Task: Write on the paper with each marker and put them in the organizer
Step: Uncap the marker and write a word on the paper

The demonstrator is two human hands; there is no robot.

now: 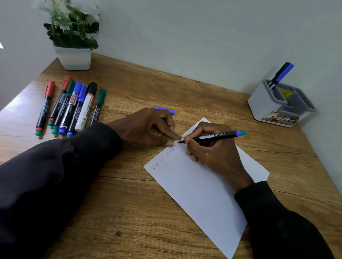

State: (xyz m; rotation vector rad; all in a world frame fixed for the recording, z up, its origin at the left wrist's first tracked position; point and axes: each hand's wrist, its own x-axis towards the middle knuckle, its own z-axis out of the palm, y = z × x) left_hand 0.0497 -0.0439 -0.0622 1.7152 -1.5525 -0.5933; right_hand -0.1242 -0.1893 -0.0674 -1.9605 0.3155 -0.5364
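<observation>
A white paper (197, 194) lies slanted on the wooden desk (131, 208), with two handwritten words along its upper left edge. My right hand (211, 151) grips a black marker (214, 137) with a blue end, its tip touching the paper beside the second word. My left hand (145, 128) presses its fingertips on the paper's edge and holds a blue cap (164, 110) that sticks out behind it. Several capped markers (69, 107) in red, green, blue and black lie in a row at the left. A grey organizer (280, 105) at the far right holds two markers (280, 74).
A white pot of artificial flowers (71, 29) stands in the back left corner. Pale walls close the desk at the back and right. Dark sleeves cover both my forearms.
</observation>
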